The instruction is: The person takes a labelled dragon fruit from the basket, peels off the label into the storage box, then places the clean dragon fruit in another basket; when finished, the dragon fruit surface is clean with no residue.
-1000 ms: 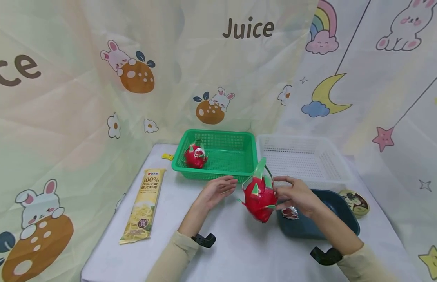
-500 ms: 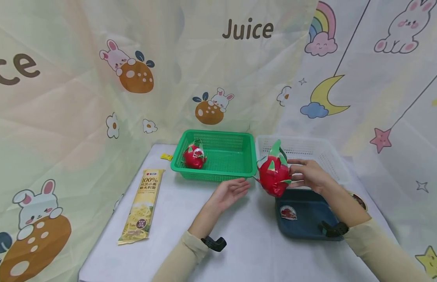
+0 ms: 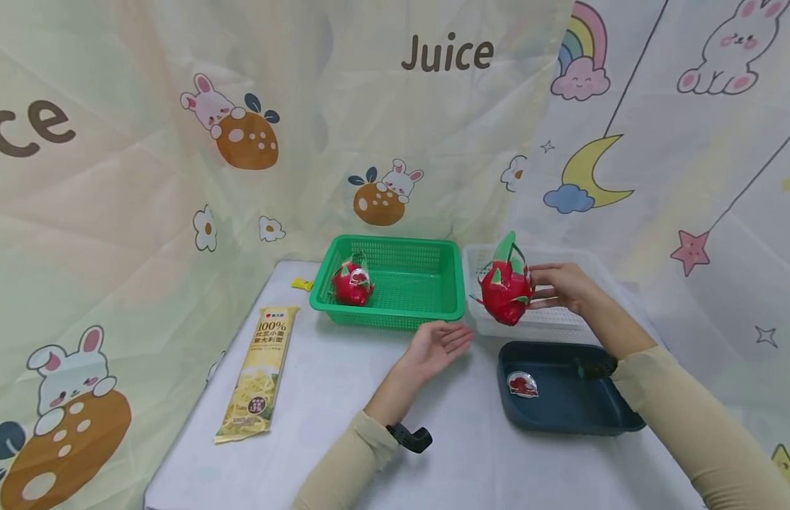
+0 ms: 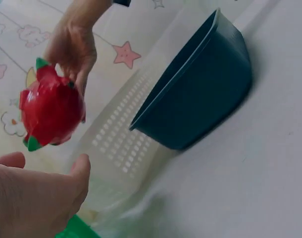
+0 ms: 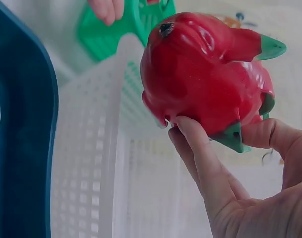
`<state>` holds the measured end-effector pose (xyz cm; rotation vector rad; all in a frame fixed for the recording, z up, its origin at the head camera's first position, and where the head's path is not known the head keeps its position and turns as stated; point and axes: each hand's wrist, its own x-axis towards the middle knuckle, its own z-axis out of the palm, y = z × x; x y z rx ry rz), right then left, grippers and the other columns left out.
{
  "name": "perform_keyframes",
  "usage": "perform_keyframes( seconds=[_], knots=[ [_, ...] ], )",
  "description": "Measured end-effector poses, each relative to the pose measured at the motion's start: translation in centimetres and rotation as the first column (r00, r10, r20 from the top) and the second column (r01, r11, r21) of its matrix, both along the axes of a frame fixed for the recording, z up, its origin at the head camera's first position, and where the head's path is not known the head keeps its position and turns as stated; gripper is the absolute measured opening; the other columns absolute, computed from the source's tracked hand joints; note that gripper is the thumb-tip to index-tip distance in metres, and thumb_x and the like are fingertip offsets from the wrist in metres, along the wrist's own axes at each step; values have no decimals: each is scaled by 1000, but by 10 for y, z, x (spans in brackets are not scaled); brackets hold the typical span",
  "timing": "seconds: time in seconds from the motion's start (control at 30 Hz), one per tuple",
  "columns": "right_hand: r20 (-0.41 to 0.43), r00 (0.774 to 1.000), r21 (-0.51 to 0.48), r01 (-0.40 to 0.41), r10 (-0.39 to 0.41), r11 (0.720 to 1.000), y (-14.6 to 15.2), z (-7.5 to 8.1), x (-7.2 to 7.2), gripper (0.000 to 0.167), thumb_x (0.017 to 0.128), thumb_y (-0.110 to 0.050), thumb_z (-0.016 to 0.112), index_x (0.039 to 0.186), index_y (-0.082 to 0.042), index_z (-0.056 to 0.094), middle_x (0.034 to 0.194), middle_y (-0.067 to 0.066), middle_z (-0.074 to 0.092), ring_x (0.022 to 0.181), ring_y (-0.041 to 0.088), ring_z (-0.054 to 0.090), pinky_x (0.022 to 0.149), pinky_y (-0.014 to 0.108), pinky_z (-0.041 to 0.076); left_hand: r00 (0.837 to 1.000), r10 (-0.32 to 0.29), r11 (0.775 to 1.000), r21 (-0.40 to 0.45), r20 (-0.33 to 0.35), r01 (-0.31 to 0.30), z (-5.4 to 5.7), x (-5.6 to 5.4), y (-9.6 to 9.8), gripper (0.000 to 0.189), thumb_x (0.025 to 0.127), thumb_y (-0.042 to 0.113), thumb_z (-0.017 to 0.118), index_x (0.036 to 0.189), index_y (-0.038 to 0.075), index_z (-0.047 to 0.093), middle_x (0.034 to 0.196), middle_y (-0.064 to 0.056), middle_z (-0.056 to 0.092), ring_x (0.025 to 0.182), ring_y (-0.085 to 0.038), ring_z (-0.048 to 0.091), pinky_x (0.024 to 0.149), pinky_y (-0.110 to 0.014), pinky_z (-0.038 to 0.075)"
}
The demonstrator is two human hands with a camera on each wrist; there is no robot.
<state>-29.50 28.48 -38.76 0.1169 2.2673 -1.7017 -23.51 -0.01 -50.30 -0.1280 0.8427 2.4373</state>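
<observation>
My right hand (image 3: 563,289) holds a red dragon fruit (image 3: 506,292) with green leaf tips, pinched between thumb and fingers at its side. The fruit hangs in the air over the white perforated basket (image 3: 560,326), and in the right wrist view its glossy underside (image 5: 190,74) faces the camera. My left hand (image 3: 436,349) is below and left of it, palm up with fingers extended, touching nothing. A second dragon fruit (image 3: 353,285) lies in the left end of the green basket (image 3: 395,313).
A dark blue tub (image 3: 560,404) with a sticker stands in front of the white basket. At the left lies a yellow pasta packet (image 3: 257,375). A small yellow packet (image 3: 302,283) lies beside the green basket. Printed cloth hangs behind the table.
My right hand has carried the dragon fruit up, right and away from me, from above the table's middle to over the white basket. My left hand has shifted right, its palm turning upward.
</observation>
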Motion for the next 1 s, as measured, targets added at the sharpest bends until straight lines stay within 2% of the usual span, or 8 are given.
perform_keyframes(
  seconds=[0.27, 0.47, 0.73, 1.0],
  knots=[
    [38, 994, -3, 104, -104, 995, 10, -12, -28, 52, 101, -24, 67, 139, 8, 52, 105, 7, 66, 102, 37, 73, 92, 53, 59, 996, 70, 994, 84, 52, -74, -2, 3, 26, 60, 104, 21, 42, 152, -14, 36, 157, -31, 41, 149, -41, 38, 126, -45, 29],
    [72, 987, 9, 146, -147, 989, 12, -24, -42, 50, 101, -27, 69, 135, 7, 55, 97, 6, 68, 109, 43, 70, 93, 53, 58, 992, 105, 985, 128, 64, -112, -1, 3, 37, 62, 104, 24, 40, 153, -14, 34, 159, -31, 38, 150, -42, 37, 126, -45, 28],
    [103, 988, 55, 113, -118, 992, 11, -31, -63, 41, 102, -24, 66, 128, 7, 59, 107, 14, 65, 101, 39, 73, 96, 56, 57, 985, 135, 972, 178, 107, -153, -1, 2, 42, 62, 105, 30, 42, 151, -11, 38, 155, -28, 44, 147, -41, 41, 124, -44, 33],
    [158, 983, 103, 80, -95, 992, 6, -39, -77, 36, 100, -15, 63, 127, 9, 56, 127, 26, 55, 108, 45, 69, 95, 55, 57, 973, 175, 957, 208, 151, -204, -4, -2, 51, 60, 103, 31, 47, 145, -11, 39, 148, -29, 45, 142, -45, 45, 122, -47, 37]
  ],
)
